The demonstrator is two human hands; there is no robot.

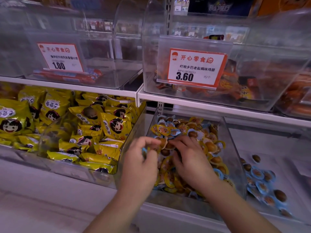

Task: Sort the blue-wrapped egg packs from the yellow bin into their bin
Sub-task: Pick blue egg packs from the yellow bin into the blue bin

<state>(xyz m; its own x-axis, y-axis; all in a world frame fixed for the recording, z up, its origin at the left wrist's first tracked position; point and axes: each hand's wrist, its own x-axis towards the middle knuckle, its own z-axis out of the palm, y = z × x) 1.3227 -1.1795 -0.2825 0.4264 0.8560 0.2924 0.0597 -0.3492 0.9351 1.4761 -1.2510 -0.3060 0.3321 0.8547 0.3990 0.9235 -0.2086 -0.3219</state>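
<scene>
A clear bin (pixel 235 148) in the middle holds a pile of small egg packs, mostly yellow-wrapped (pixel 161 130) with some blue-wrapped ones (pixel 218 173) mixed in. Both my hands are inside it. My left hand (pixel 144 158) has curled fingers; a blue-edged pack (pixel 144 150) shows in its grip, and its thumb and forefinger meet at a brown egg pack (pixel 163 142). My right hand (pixel 190 158) lies on the pile with fingers reaching left, their tips touching the packs beside that egg. To the right, another clear bin (pixel 286 165) holds several blue-wrapped egg packs (pixel 258 174).
Left of the middle bin stands a bin of large yellow snack bags (pixel 101 125). The upper shelf (pixel 202 102) carries clear bins with price cards reading 1.00 (pixel 58 65) and 3.60 (pixel 185 76). The shelf's white front edge (pixel 50 199) runs below my arms.
</scene>
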